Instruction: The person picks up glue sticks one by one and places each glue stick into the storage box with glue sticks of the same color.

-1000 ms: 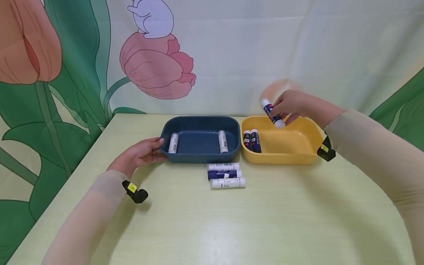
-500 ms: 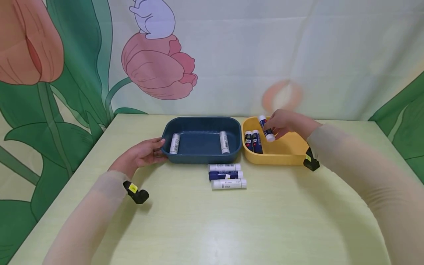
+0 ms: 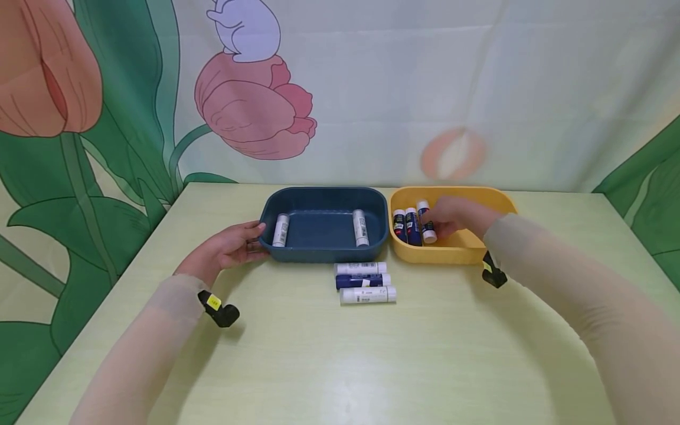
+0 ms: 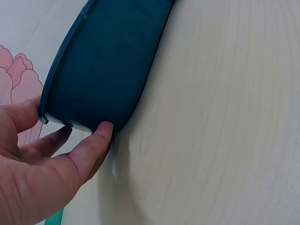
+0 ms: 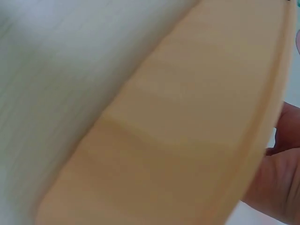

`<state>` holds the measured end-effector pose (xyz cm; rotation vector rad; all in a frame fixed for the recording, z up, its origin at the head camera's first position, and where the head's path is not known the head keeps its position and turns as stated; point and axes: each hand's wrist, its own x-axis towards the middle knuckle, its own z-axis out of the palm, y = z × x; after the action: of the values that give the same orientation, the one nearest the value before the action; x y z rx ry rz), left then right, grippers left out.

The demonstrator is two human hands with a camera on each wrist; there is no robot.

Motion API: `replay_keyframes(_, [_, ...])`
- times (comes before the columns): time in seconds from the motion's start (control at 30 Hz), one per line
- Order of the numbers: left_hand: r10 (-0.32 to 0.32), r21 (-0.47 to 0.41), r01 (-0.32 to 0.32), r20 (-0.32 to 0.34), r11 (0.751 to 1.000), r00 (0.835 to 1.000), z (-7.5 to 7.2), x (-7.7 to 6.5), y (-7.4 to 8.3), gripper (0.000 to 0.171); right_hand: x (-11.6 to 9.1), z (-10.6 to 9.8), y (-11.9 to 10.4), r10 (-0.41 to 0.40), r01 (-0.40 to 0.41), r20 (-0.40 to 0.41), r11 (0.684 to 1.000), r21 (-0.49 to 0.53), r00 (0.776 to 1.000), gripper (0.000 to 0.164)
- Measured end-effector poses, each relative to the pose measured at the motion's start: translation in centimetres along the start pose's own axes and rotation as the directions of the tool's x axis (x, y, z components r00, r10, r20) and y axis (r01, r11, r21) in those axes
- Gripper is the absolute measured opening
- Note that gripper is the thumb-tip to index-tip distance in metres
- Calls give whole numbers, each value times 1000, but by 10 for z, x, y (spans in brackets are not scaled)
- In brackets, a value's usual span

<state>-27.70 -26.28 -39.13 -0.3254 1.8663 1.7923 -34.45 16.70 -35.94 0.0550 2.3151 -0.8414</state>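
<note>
In the head view my right hand (image 3: 450, 217) reaches into the yellow tray (image 3: 451, 255) and pinches a dark-blue glue stick (image 3: 426, 219) with white ends. Two dark-blue glue sticks stand side by side to its left, the nearer one (image 3: 412, 226) close to the held one. The right wrist view shows mostly the tray's wall (image 5: 178, 103), which covers part of that hand. My left hand (image 3: 234, 245) holds the left end of the dark-blue tray (image 3: 324, 255). In the left wrist view its fingertips (image 4: 104, 129) press on the tray's end wall (image 4: 103, 70).
Inside the dark-blue tray lie two white glue sticks, one at the left (image 3: 280, 230) and one at the right (image 3: 360, 228). In front of it, white (image 3: 368, 295) and dark-blue (image 3: 361, 281) glue sticks lie in a stack of rows on the table (image 3: 319, 366). A printed cloth (image 3: 372, 88) hangs behind.
My right hand has come down and slightly left with the glue stick, from above the yellow tray into it, beside the two others. The left hand has stayed at the dark-blue tray.
</note>
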Motion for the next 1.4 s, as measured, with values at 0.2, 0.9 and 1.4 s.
replay_keyframes(0.2, [5, 2, -5, 2, 1000, 1000, 0, 0, 0, 63, 4, 4, 3, 28, -29, 10, 1000, 12, 1000, 53])
replay_keyframes(0.9, [7, -2, -7, 19, 1000, 1000, -2, 1, 0, 64, 2, 5, 4, 38, -37, 36, 998, -42, 999, 54])
replay_keyframes(1.4, [-5, -6, 5, -3, 1000, 1000, -2, 2, 0, 63, -29, -15, 1, -62, 62, -9, 998, -17, 998, 55])
